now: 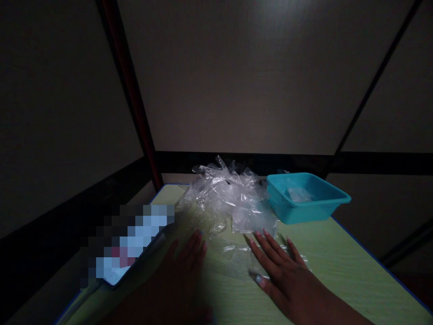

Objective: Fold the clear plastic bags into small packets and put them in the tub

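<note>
Spread flat on the table, my right hand (284, 271) lies with its fingers apart over the right part of a clear plastic bag (233, 262). My left hand (184, 266) is in shadow to the left of that bag, its fingers stretched forward; whether it touches the plastic I cannot tell. Just beyond my hands rises a loose heap of crumpled clear plastic bags (226, 189). At the near right of the heap, a flatter bag (253, 219) lies close to my right fingertips.
A turquoise plastic basin (304, 212) stands at the back right with a small clear packet (299, 195) inside. On the left, a lit, blurred-out screen (135, 248) leans, with a cable (81, 300) below it. Panelled walls (237, 90) border the green table (345, 262).
</note>
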`<state>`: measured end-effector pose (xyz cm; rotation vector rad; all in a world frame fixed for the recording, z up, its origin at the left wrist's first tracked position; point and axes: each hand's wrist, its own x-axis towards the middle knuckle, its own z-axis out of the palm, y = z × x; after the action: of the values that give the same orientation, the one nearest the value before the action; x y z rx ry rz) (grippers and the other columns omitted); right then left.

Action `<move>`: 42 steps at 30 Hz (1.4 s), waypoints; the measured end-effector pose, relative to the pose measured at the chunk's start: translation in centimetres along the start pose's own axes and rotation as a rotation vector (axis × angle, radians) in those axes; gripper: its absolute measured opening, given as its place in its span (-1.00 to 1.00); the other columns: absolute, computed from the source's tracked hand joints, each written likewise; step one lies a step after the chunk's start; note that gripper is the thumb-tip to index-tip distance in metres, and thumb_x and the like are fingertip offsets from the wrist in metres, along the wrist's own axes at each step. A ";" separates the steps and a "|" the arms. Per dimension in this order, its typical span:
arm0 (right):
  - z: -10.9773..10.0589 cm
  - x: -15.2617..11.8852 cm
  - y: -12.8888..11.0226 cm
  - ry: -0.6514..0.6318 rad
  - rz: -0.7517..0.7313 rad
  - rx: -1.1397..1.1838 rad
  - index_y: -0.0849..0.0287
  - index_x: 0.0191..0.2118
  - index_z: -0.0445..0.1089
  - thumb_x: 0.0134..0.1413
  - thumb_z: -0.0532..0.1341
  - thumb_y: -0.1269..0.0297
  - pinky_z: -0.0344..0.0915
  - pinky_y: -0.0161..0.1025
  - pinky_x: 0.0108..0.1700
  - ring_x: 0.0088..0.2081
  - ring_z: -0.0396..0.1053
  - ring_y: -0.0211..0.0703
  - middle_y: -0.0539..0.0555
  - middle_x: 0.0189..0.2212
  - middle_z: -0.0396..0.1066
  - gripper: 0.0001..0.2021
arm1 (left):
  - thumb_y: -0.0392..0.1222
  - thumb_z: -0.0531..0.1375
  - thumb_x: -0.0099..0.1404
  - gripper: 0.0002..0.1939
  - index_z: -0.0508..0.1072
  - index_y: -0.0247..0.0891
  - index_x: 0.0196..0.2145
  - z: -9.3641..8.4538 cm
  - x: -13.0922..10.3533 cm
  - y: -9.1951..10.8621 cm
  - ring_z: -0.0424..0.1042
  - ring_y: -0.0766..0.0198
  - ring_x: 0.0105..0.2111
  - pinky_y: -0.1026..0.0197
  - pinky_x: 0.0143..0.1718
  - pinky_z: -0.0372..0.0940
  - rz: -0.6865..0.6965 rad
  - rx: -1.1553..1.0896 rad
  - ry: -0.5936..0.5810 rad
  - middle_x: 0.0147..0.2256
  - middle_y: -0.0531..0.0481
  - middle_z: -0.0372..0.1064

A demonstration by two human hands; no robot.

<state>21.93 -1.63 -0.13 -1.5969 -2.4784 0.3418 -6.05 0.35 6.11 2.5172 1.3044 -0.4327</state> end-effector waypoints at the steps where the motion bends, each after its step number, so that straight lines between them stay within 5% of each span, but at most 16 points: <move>1: 0.0 0.0 0.0 -0.010 0.003 -0.003 -0.16 0.33 -0.35 0.28 -0.07 -0.06 -0.31 0.45 0.21 0.32 -0.32 0.22 0.03 0.34 -0.27 -0.39 | 0.32 0.09 0.23 -0.01 -0.10 -0.53 0.30 0.0 0.1 0.0 -0.40 -0.22 0.27 -0.36 0.18 -0.28 -0.025 0.000 0.005 0.27 -0.44 -0.46; 8: 0.3 0.1 0.3 -0.020 0.001 -0.024 -0.20 0.33 -0.37 0.27 -0.07 -0.08 -0.31 0.46 0.20 0.32 -0.34 0.21 0.03 0.34 -0.32 -0.38 | 0.34 0.08 0.22 -0.01 -0.04 -0.53 0.30 1.7 1.9 -1.4 -0.39 -0.29 0.27 -0.43 0.16 -0.28 -0.106 0.031 0.305 0.28 -0.47 -0.41; 12: 0.2 0.1 0.3 -0.006 -0.011 -0.025 -0.20 0.33 -0.34 0.27 -0.04 -0.06 -0.31 0.47 0.19 0.32 -0.32 0.24 0.05 0.34 -0.30 -0.38 | 0.41 -0.03 0.25 -0.13 -0.05 -0.17 0.33 2.7 2.7 -2.1 -0.40 -0.35 0.27 -0.52 0.10 -0.23 0.139 0.031 0.440 0.32 -0.33 -0.44; 17: -0.4 -0.2 -0.5 -0.026 -0.104 -0.022 -0.16 0.33 -0.28 0.23 0.01 -0.09 -0.34 0.50 0.17 0.31 -0.31 0.30 0.11 0.33 -0.31 -0.35 | 0.38 -0.05 0.27 -0.17 -0.14 -0.06 0.34 3.2 3.1 -1.8 -0.29 -0.23 0.29 -0.37 0.16 -0.14 0.360 0.003 0.374 0.33 -0.25 -0.35; 24: -1.8 -0.6 -1.7 -0.079 -0.227 0.033 -0.12 0.34 -0.29 0.21 0.02 -0.11 -0.44 0.49 0.16 0.32 -0.35 0.27 0.11 0.34 -0.37 -0.31 | 0.31 -0.05 0.34 -0.22 -0.09 -0.18 0.33 4.1 3.6 -2.4 -0.20 -0.18 0.29 -0.29 0.19 -0.11 0.282 -0.026 0.378 0.32 -0.24 -0.26; 29: -2.1 -0.6 -0.5 -0.073 -0.110 0.029 -0.11 0.35 -0.38 0.29 -0.03 -0.02 -0.51 0.42 0.19 0.34 -0.37 0.15 0.09 0.35 -0.39 -0.36 | 0.24 -0.06 0.39 -0.27 -0.22 -0.11 0.34 4.7 3.6 -3.2 -0.28 -0.20 0.29 -0.34 0.16 -0.10 0.279 -0.002 0.337 0.33 -0.24 -0.35; 35: -2.9 -0.3 1.0 -0.158 -0.056 0.049 -0.05 0.36 -0.35 0.25 0.00 -0.06 -0.48 0.37 0.21 0.35 -0.40 0.13 0.15 0.36 -0.41 -0.31 | 0.26 -0.04 0.36 -0.26 -0.15 -0.12 0.34 5.1 4.2 -3.7 -0.29 -0.28 0.28 -0.39 0.14 -0.10 0.247 0.040 0.393 0.32 -0.27 -0.38; 38: -3.8 -0.1 1.3 -0.097 -0.062 0.053 -0.02 0.35 -0.18 0.23 0.07 -0.01 -0.40 0.30 0.25 0.35 -0.32 0.13 0.17 0.36 -0.28 -0.34 | 0.25 0.02 0.34 -0.28 -0.07 -0.06 0.33 4.5 4.0 -3.3 -0.24 -0.31 0.28 -0.42 0.13 -0.11 0.296 0.028 0.497 0.33 -0.21 -0.35; 42: -4.5 0.3 1.1 0.078 -0.060 0.067 0.14 0.10 0.30 0.20 0.11 0.18 0.10 0.01 0.15 0.14 0.17 0.06 0.23 0.10 0.27 -0.63 | 0.18 0.04 0.37 -0.42 0.11 -0.03 0.26 2.8 2.8 -1.8 -0.02 -0.13 0.26 -0.22 0.18 0.03 0.470 -0.040 0.513 0.32 -0.09 -0.14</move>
<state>24.01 -0.50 3.91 -1.4780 -2.4247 0.3429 -6.34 2.39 2.31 2.8823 0.7854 0.3574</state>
